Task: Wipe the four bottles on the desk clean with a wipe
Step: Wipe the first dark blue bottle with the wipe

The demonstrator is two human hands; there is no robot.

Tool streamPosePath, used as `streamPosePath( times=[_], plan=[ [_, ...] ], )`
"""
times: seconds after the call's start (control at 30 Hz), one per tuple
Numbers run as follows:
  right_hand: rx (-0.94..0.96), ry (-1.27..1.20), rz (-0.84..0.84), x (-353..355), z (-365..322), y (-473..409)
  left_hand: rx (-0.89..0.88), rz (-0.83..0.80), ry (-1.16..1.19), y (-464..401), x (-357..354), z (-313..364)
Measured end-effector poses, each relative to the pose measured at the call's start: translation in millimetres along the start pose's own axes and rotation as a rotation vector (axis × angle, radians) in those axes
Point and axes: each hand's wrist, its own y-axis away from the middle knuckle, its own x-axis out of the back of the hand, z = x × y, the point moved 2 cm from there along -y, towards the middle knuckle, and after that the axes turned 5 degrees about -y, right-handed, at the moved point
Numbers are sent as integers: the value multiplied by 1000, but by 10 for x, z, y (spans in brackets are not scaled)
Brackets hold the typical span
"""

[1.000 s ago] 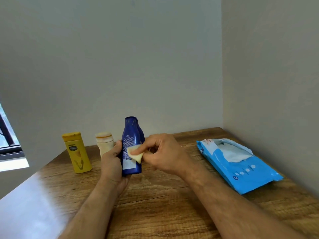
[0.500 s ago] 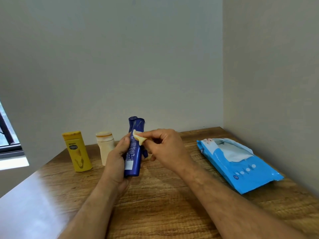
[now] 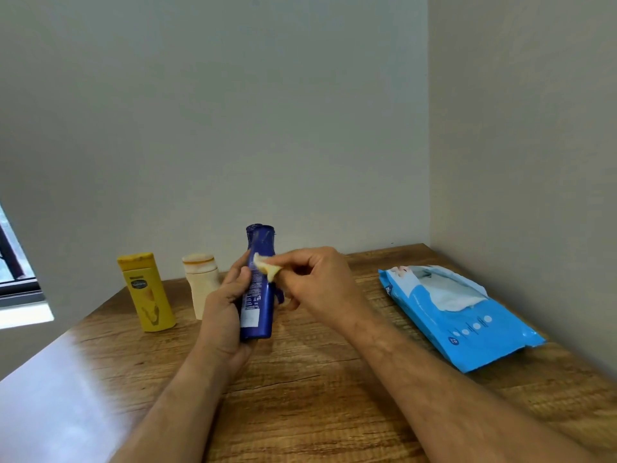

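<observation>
Since 1 second ago, the blue bottle (image 3: 258, 289) has turned from label-front to edge-on, and the wipe (image 3: 266, 269) has climbed from its middle to near its neck. Left hand (image 3: 227, 309) wraps the bottle, held upright above the worktop (image 3: 317, 389). Right hand (image 3: 320, 284) pinches the folded wipe against the bottle's upper side. Left of the blue bottle stand a cream bottle (image 3: 202, 282) and, farther left, a yellow bottle (image 3: 145, 292), both capped. Well right of it lies a blue wipe pack (image 3: 464, 324), flap open, white wipes showing inside.
</observation>
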Motion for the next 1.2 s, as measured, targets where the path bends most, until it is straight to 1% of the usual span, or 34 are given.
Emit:
streamPosePath(
  times=[0.07, 0.13, 0.2, 0.23, 0.27, 0.33, 0.43, 0.5, 0.57, 0.63, 0.73, 0.8, 0.9, 0.97, 1.07, 1.13, 1.2],
  plan=[
    [16, -45, 93, 39, 1, -19, 16, -25, -53, 32, -9, -7],
    [24, -63, 128, 60, 16, -31, 46, -105, -97, 41, -4, -18],
    [62, 34, 112, 61, 28, -36, 75, -161, -140, 36, -2, -34],
    [84, 91, 101, 58, 32, -35, 61, -141, -179, 24, -2, -45],
    [105, 142, 93, 58, 29, -29, 21, -99, -252, 18, -10, -46],
    [157, 255, 82, 65, 20, -20, -118, -20, -464, 20, -30, -22],
    [259, 429, 54, 47, 8, -2, -337, 33, -813, 44, -7, -19],
    [350, 506, 63, 22, 3, 12, -411, 45, -1014, 68, -2, -25],
    [438, 580, 111, 7, -19, 29, -454, 61, -1105, 74, -3, -41],
    [497, 604, 152, 10, -33, 33, -492, 101, -1121, 63, -2, -32],
    [510, 536, 183, 27, -33, 34, -509, 112, -1066, 50, -4, -28],
    [495, 499, 184, 30, -33, 38, -496, 98, -1031, 45, -7, -37],
    [456, 477, 215, 38, -23, 30, -509, 124, -1012, 39, -9, -26],
    [390, 465, 251, 59, 5, 7, -516, 142, -1017, 39, -12, -14],
    [306, 444, 240, 82, 58, -11, -497, 127, -1038, 30, -8, -38],
    [302, 445, 233, 79, 58, -3, -479, 123, -1066, 18, 16, -66],
    [356, 451, 228, 53, 16, 15, -473, 128, -1096, 14, 42, -74]
  ],
)
